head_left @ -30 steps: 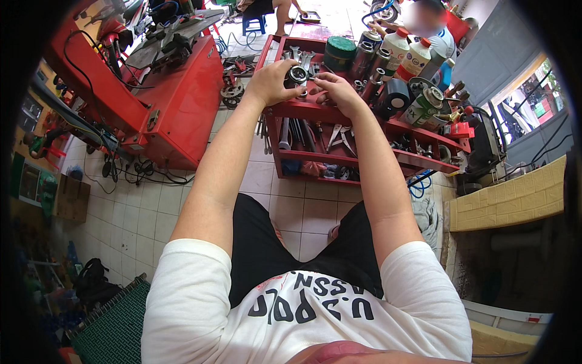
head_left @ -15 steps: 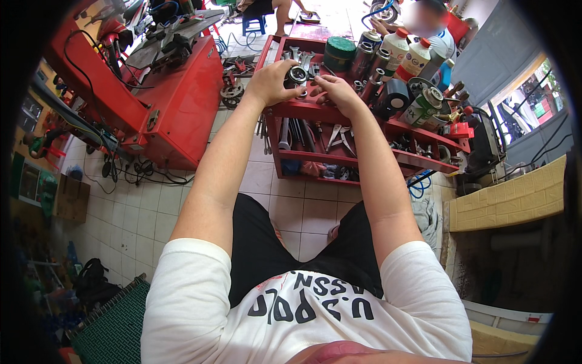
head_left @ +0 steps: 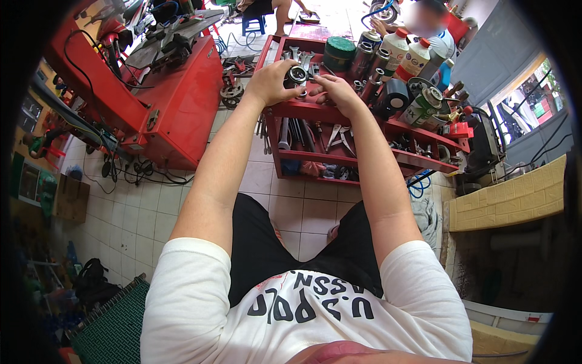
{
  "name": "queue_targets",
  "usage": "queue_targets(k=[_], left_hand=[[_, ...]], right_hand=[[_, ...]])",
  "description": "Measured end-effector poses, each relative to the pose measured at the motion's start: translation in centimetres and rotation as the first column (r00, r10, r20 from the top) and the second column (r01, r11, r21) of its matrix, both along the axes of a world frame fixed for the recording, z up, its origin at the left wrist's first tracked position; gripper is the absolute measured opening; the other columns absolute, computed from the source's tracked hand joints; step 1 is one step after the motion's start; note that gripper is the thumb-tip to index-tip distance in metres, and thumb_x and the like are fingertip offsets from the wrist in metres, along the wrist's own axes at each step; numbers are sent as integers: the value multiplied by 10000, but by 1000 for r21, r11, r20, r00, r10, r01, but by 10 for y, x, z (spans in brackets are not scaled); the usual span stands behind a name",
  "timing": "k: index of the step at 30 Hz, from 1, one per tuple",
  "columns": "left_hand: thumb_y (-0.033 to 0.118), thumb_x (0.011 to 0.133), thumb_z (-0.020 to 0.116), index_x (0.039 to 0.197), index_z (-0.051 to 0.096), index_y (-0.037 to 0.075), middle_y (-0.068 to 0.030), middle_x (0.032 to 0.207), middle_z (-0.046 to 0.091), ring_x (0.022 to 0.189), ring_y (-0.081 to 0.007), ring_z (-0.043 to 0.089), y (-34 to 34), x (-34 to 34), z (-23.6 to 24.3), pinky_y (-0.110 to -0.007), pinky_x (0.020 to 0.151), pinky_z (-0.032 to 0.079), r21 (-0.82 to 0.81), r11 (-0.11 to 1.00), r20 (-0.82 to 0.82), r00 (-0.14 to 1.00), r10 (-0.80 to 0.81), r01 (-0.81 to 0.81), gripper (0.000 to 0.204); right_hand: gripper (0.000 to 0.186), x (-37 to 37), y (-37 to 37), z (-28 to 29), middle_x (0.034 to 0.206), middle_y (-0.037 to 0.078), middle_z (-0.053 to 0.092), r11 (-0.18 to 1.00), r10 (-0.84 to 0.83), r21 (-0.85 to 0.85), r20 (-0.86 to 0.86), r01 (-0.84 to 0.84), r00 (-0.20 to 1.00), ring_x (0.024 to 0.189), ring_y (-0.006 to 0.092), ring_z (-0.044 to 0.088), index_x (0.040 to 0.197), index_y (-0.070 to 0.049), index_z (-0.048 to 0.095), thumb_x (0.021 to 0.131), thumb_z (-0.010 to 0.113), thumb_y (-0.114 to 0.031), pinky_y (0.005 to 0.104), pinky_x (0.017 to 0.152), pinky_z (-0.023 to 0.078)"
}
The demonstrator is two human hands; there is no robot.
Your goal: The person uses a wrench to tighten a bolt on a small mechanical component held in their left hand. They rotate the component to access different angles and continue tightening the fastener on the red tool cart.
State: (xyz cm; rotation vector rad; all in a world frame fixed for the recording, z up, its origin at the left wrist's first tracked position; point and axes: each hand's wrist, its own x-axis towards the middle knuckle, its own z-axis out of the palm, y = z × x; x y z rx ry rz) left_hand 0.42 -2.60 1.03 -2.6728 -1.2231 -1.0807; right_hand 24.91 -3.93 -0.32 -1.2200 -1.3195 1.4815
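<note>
My left hand (head_left: 271,83), at the front left of a red tool cart (head_left: 315,109), is closed around a round metal part with a dark ring-shaped opening (head_left: 297,74). Close to its right, my right hand (head_left: 339,95) hovers over the cart's top tray, its fingers partly bent and apart. Nothing shows clearly in those fingers, and the tips are small. Behind the left hand lie several wrenches (head_left: 306,59). A green round tin (head_left: 339,53) stands just beyond both hands.
Bottles with red caps (head_left: 396,48), spray cans and tins crowd the cart's right side. Pliers (head_left: 341,138) lie on its lower shelf. A large red machine (head_left: 173,100) stands at left, with cables on the tiled floor. Another person (head_left: 438,33) is beyond the cart.
My right hand's fingers have shifted slightly beside the round part. The left hand keeps its hold and has hardly moved.
</note>
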Motion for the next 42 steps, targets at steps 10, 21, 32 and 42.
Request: queue_targets(k=[10, 21, 32, 42], left_hand=[[532, 813, 812, 1341, 624, 105, -181, 1210, 722, 1131, -368, 698, 0, 0, 0, -454, 967, 559, 13, 1000, -6, 1000, 13, -13, 704], [533, 812, 816, 1326, 630, 109, -174, 1209, 725, 1134, -366, 697, 0, 0, 0, -456, 966, 556, 5, 1000, 5, 1000, -1, 1, 692], [561, 809, 800, 1343, 619, 135, -154, 1208, 724, 1152, -344, 692, 4, -1, -4, -459, 986, 556, 12, 1000, 1, 1000, 10, -10, 706], [559, 808, 801, 1340, 625, 128, -159, 1208, 722, 1147, -345, 694, 3, 0, -3, -458, 989, 556, 7, 1000, 2, 1000, 11, -11, 707]], right_hand=[[311, -1, 0, -2, 929, 68, 758, 1000, 1, 23, 2, -1, 1000, 617, 110, 671, 1240, -58, 694, 1064, 640, -309, 246, 581, 509], [331, 1, 4, -6, 943, 63, 765, 1000, 10, 20, 5, -10, 1000, 617, 97, 666, 1248, -64, 702, 1058, 648, -330, 233, 577, 502], [315, 2, 7, -8, 939, 48, 764, 1000, 22, 11, -18, -22, 1000, 616, 96, 674, 1259, -75, 695, 1057, 646, -311, 227, 559, 488], [349, 2, 6, -6, 943, 66, 761, 1000, -4, -1, -4, 4, 1000, 619, 105, 676, 1277, -61, 692, 1053, 654, -326, 236, 580, 513]])
